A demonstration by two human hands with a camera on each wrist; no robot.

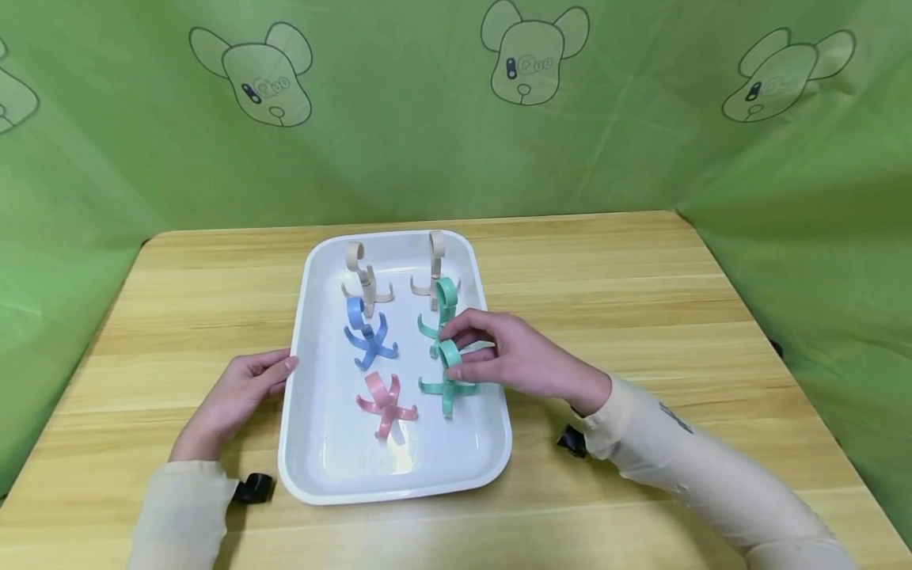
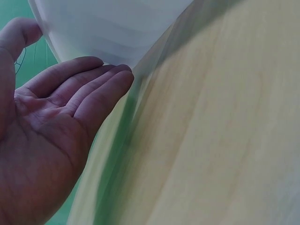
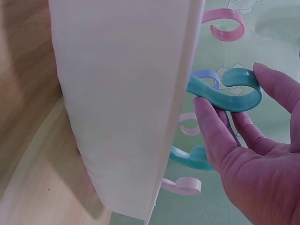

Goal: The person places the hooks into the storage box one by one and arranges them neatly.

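A white tray (image 1: 335, 475) bears several plastic multi-prong hook hangers, each with a curled hook on top. My right hand (image 1: 523, 356) reaches over the tray's right side and holds the front green hook hanger (image 1: 447, 389) by its curl. In the right wrist view, thumb and fingers lie on either side of that teal-green curl (image 3: 239, 101). Just behind stands the other green hook hanger (image 1: 446, 294). At the tray's left rim, my left hand (image 1: 238, 396) has its thumb on the edge; the left wrist view shows its fingers (image 2: 105, 96) against the outer wall.
Also in the tray are a pink hook hanger (image 1: 387, 408), a blue one (image 1: 370, 344) and two beige ones, at back left (image 1: 366, 289) and back right (image 1: 435, 269). The tray lies on a wooden table (image 1: 606, 277), with green curtains (image 1: 427, 158) around it.
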